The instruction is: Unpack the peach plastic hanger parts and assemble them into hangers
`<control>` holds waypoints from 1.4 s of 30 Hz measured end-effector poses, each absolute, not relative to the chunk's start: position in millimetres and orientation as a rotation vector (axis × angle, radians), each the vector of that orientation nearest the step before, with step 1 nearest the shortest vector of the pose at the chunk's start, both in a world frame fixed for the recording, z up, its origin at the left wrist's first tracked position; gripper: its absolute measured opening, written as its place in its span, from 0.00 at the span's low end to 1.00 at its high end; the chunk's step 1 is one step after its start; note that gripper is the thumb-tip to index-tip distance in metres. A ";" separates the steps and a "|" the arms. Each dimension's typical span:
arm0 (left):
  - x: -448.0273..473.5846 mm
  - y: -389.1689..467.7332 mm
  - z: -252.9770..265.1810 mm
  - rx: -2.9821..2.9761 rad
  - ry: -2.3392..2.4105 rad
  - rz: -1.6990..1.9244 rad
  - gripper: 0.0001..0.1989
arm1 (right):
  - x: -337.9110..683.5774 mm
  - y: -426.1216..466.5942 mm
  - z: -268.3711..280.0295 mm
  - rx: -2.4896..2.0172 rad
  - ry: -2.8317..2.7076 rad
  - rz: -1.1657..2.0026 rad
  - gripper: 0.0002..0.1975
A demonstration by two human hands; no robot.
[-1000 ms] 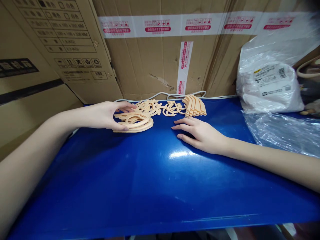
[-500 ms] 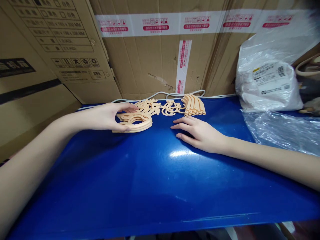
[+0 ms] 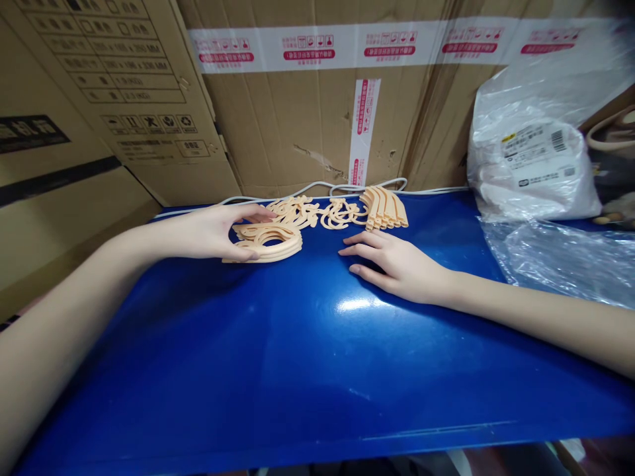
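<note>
My left hand (image 3: 211, 231) is at a stack of beige curved plastic pieces (image 3: 280, 246), nested in arches. The thumb lies against the stack's front left end; the fingers are stretched out behind it, apart from the thumb. The fingertips come near a loose heap of small beige pieces (image 3: 295, 211). My right hand (image 3: 391, 261) rests open, palm down, fingers spread, holding nothing. Just behind its fingers is a row of beige curved bars (image 3: 384, 208) lying side by side. Between heap and row lie some thin curved beige pieces (image 3: 340, 213).
All this lies on a blue glossy tabletop (image 3: 297, 370). Cardboard boxes (image 3: 288, 132) wall off the back and left. A white cable (image 3: 317, 186) runs along the rear edge. At right are a white plastic-wrapped package (image 3: 536, 165) and clear plastic film (image 3: 555, 261).
</note>
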State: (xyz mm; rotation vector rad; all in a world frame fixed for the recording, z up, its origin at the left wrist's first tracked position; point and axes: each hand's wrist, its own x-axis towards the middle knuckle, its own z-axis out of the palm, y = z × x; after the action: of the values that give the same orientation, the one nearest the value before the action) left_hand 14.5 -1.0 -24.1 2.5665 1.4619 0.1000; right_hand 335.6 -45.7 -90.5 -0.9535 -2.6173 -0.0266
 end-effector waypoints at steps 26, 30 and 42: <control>-28.4 15.1 -19.3 2.492 1.558 -0.037 0.52 | 335.2 -45.1 -91.5 -0.946 -2.616 -0.033 0.18; -26.1 16.8 -24.8 2.475 1.549 -0.080 0.54 | 335.0 -45.1 -91.1 -0.945 -2.616 -0.026 0.19; -18.8 19.2 -30.1 2.467 1.610 -0.090 0.54 | 335.0 -45.3 -91.1 -0.945 -2.616 -0.025 0.19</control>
State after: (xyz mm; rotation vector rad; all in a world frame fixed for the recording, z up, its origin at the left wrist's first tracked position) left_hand -18.8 19.2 -30.1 2.4675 1.6099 -0.0896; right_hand 335.0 -45.3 -91.1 -0.9452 -2.6156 -0.0247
